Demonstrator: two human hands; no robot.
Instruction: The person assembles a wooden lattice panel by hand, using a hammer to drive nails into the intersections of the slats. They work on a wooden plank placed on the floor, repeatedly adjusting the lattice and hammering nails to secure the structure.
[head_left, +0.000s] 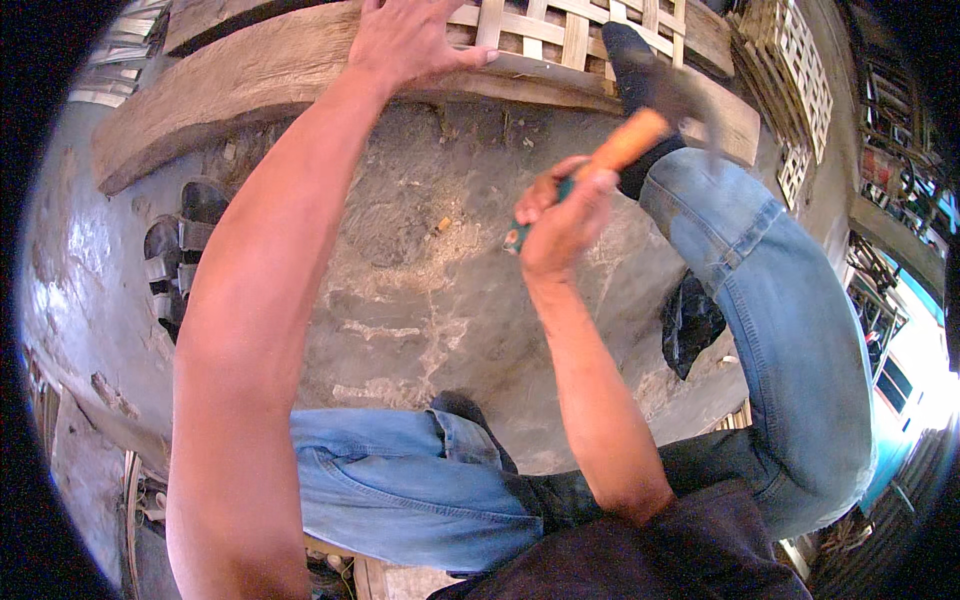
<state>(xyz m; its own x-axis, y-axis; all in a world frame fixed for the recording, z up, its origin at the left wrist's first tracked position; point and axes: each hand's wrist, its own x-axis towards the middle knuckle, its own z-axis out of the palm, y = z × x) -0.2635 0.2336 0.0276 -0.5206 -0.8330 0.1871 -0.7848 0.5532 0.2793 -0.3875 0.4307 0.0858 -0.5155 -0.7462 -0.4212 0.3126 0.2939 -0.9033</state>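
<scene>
My left hand (408, 45) lies at the far edge of the view over a wooden plank (240, 95) and the end of a woven strip panel (560, 30). Its thumb stretches out to the right along the panel's border, while the other fingertips are cut off by the frame. Closer to me, my right hand (568, 222) is wrapped around the green and orange handle of a hammer (628, 140), raised above the floor. Motion smears the hammer's dark head, near my sock-covered foot (630, 65), which rests on the panel.
More woven panels (800, 80) lean at the far right. Sandals (178, 255) sit on the concrete floor (400, 300) at the left. A crumpled black plastic bag (692, 325) lies beside my bent right leg (800, 320). A small yellowish scrap (444, 224) lies mid-floor.
</scene>
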